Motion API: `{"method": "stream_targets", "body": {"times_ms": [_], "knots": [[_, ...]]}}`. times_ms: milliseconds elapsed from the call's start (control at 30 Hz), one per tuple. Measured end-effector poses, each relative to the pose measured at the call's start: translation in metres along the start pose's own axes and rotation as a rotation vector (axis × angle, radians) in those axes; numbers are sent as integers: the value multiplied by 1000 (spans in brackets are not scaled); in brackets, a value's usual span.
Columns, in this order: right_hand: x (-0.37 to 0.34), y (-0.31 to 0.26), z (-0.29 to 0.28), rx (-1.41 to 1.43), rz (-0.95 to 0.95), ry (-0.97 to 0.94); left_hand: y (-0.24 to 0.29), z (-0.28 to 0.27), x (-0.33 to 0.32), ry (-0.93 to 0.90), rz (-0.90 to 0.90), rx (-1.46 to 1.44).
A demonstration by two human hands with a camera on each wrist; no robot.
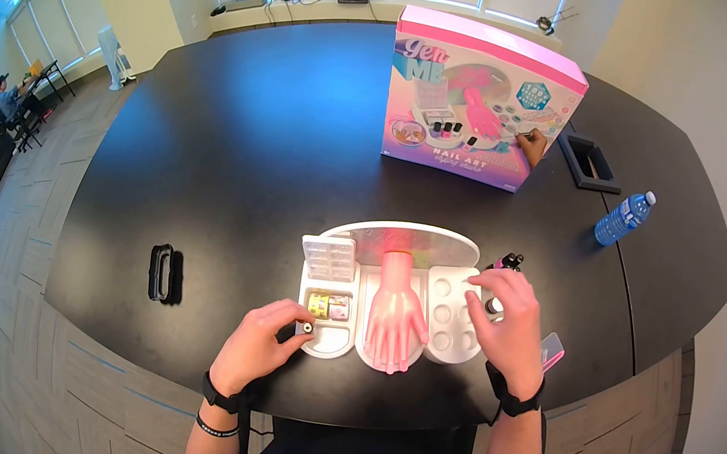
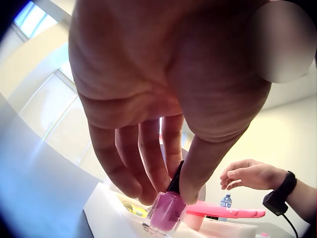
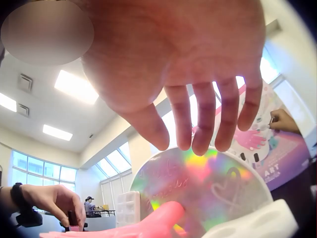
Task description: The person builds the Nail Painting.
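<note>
My left hand [image 1: 259, 344] pinches the black cap of a small pink nail polish bottle [image 2: 168, 214] between thumb and fingers, over the left part of a white tray [image 1: 329, 342]. My right hand [image 1: 508, 321] hovers with relaxed, bent fingers over the tray's right part with round wells; in the right wrist view its fingers hold nothing. Between the hands a pink model hand [image 1: 394, 317] lies in the tray's middle, fingers towards me. Yellow and pink rolls [image 1: 329, 306] sit in a left compartment. Behind the model hand stands a shiny rounded panel [image 3: 208, 188].
A large pink box [image 1: 478, 103] stands at the back of the dark table [image 1: 236, 131], with a water bottle [image 1: 624, 218] and black holder [image 1: 588, 163] to its right. Dark-capped bottles [image 1: 507, 262] stand beside the tray's right side. A black frame-like object [image 1: 165, 274] lies left. A person sits far left.
</note>
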State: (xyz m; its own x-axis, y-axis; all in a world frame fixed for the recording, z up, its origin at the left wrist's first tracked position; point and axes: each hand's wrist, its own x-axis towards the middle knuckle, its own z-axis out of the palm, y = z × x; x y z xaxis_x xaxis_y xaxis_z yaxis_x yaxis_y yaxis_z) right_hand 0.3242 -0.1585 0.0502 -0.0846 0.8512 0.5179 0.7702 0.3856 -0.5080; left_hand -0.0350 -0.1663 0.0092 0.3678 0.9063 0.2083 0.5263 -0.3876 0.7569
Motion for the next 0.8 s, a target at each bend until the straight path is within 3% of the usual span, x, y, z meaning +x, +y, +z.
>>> {"method": "stream_targets", "body": {"times_ms": [300, 500, 733, 800], "knots": [[8, 38, -13, -72, 110, 95, -8, 4, -3, -15, -28, 27], [13, 64, -9, -185, 213, 79, -14, 7, -5, -7, -18, 57], [13, 99, 6, -257, 182, 111, -11, 8, -4, 5, -16, 49], [16, 104, 6, -242, 266, 54, -11, 8, -4, 1, -10, 49]]}}
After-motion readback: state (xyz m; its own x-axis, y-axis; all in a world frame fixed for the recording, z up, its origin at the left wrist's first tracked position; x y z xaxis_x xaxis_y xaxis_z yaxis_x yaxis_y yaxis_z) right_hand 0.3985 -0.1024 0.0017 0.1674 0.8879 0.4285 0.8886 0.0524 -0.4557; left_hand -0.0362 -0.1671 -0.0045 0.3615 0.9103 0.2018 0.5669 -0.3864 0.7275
